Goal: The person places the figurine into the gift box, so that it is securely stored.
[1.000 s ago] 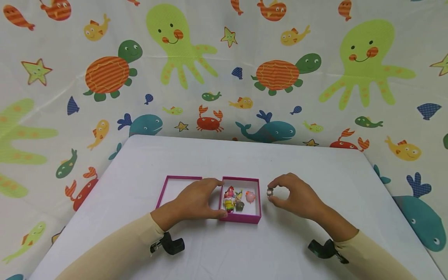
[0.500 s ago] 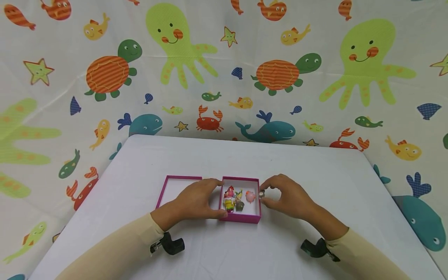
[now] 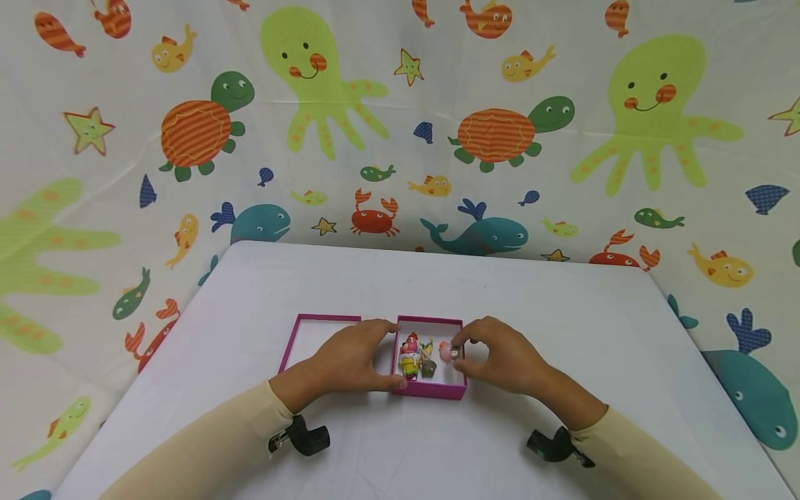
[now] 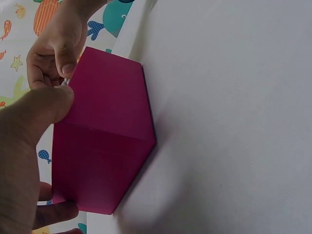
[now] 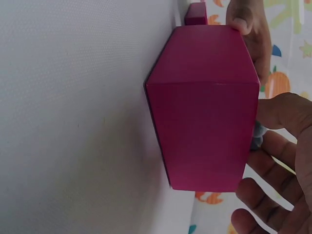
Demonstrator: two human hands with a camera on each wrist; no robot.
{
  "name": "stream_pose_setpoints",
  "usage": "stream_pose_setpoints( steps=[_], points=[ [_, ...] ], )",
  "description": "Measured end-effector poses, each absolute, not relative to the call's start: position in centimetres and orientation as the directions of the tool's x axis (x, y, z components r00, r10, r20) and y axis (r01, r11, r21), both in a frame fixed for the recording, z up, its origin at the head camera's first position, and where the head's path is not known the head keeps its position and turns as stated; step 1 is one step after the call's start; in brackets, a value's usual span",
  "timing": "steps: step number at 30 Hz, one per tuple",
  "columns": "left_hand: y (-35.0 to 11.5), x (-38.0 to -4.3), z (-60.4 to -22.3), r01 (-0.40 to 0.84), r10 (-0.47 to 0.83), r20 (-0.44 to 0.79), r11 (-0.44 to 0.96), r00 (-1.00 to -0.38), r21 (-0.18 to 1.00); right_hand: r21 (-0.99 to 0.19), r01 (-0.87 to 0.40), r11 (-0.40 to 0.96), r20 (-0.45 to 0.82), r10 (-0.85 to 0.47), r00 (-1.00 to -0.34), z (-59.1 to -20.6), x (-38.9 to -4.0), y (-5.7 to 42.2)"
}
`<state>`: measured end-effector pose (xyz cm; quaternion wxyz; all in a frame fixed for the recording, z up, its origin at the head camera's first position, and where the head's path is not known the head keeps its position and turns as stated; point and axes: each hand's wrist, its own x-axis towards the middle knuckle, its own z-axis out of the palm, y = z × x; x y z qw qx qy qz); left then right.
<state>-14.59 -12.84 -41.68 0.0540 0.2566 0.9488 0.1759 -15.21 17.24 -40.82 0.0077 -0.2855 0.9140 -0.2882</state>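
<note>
My left hand (image 3: 350, 354) grips the left side of a magenta box (image 3: 431, 392) with a white inside, thumb at the near corner and fingers at the far one. In the left wrist view the thumb lies on the edge of the box (image 4: 105, 97). Over the box's right part, my right hand (image 3: 509, 357) pinches a small grey toy figurine (image 3: 455, 353) between thumb and fingers. Inside the box are a figurine in red and yellow (image 3: 410, 355), a thin yellow-green toy (image 3: 428, 346), a dark grey toy (image 3: 428, 369) and a round pink toy (image 3: 444, 352), partly covered.
Left of the box, partly behind my left hand, lies a second magenta-rimmed box part (image 3: 328, 317), white inside. Both stand on a table with a white cloth (image 3: 400, 444). A curtain printed with sea animals (image 3: 400, 111) hangs behind the table.
My right hand has moved left with the grey figurine, from beside the box to over its right part near the pink toy. My left hand and the box have stayed put.
</note>
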Motion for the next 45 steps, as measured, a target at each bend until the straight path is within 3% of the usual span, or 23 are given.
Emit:
stream_pose_setpoints(
  steps=[14, 45],
  points=[
    [-12.9, -14.7, -41.8, 0.471, 0.507, -0.001, 0.803, -0.862, 0.366, -0.471, -0.498, 0.728, 0.087, -0.523, -0.848, -41.2, -14.8, 15.9],
    [-13.0, -14.8, -41.9, 0.467, 0.506, -0.013, 0.805, -0.862, 0.366, -0.492, -0.333, 0.805, -0.084, -0.424, -0.902, -41.1, -15.0, 14.0]
  ],
)
